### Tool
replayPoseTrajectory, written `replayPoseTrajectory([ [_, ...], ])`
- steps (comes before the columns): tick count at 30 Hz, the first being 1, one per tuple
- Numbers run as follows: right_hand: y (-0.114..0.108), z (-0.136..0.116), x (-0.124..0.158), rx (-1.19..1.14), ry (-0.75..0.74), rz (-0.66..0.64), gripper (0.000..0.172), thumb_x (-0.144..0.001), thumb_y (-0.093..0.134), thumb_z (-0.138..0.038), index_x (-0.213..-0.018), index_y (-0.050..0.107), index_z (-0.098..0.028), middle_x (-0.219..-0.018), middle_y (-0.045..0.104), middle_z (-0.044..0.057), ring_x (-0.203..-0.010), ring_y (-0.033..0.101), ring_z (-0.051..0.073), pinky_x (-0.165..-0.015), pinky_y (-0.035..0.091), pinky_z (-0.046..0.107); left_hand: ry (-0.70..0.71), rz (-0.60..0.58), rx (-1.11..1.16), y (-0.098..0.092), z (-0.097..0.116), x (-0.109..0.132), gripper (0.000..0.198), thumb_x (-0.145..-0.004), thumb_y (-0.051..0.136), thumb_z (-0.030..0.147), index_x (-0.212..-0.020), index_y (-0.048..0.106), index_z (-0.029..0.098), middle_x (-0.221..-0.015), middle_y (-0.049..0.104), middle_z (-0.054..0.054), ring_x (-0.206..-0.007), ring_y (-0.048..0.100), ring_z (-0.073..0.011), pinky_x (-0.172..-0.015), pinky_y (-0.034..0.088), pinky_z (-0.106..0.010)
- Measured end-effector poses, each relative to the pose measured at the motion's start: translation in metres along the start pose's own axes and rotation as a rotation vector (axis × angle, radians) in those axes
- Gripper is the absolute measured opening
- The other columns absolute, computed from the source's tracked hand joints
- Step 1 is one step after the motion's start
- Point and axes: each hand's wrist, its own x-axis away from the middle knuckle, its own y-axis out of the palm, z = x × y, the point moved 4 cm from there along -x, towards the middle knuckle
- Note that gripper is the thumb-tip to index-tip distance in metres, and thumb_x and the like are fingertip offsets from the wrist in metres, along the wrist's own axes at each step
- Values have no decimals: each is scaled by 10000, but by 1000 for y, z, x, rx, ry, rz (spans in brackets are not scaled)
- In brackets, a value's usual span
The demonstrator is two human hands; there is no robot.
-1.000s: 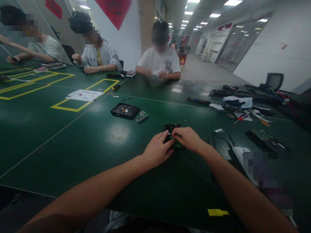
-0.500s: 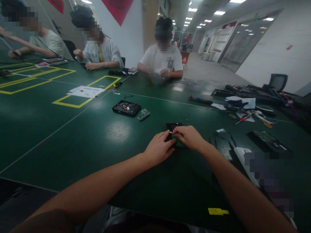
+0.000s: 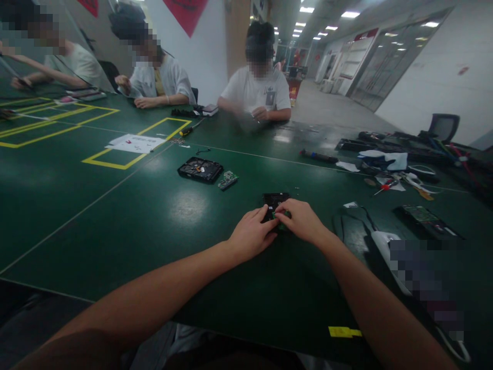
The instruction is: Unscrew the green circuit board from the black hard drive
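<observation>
A small black hard drive [image 3: 275, 199] lies on the green table [image 3: 115, 216] in front of me, with a green circuit board at its near end, mostly covered by my hands. My left hand [image 3: 250, 237] rests against the drive's left side, fingers curled onto it. My right hand [image 3: 302, 221] is closed over the near end, fingertips pinching the green board. What lies under the fingers is hidden.
Another opened hard drive [image 3: 200, 169] and a loose green circuit board [image 3: 227, 180] lie further left. A screwdriver [image 3: 318, 156], cloths and tools clutter the right side. A dark tray [image 3: 425, 218] lies at the right. Three people sit at the far edge. A paper sheet [image 3: 133, 143] lies in yellow markings.
My hands have stayed on the drive; the fingers shifted slightly over the green board. The view has tilted a little.
</observation>
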Motion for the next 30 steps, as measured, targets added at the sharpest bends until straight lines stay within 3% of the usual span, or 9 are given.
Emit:
replayPoseTrajectory([
  [9,4,1,-8,25,29,-17,146,-989,628,-261,-963,750,-185,-1051,756,99,-977,694,221,-901,490,344,9,-13,-20,-2,1,-1,395,-1009,661,347,-1386,680,229,-1588,513,-177,-1424,537,-381,-1148,471,-576],
  [21,3,3,-9,-17,-110,13,172,-969,614,-151,-1036,770,-179,-1068,758,99,-993,695,222,-923,502,355,24,-30,-41,-2,1,-1,411,-1020,652,353,-1404,679,209,-1590,502,-204,-1419,545,-383,-1154,471,-550],
  [30,5,5,-5,-9,-127,10,186,-969,616,-141,-1032,785,-185,-1061,760,94,-994,706,223,-939,519,360,28,-27,-48,-2,2,-1,417,-1019,653,352,-1414,669,218,-1574,523,-197,-1433,534,-381,-1130,494,-549],
])
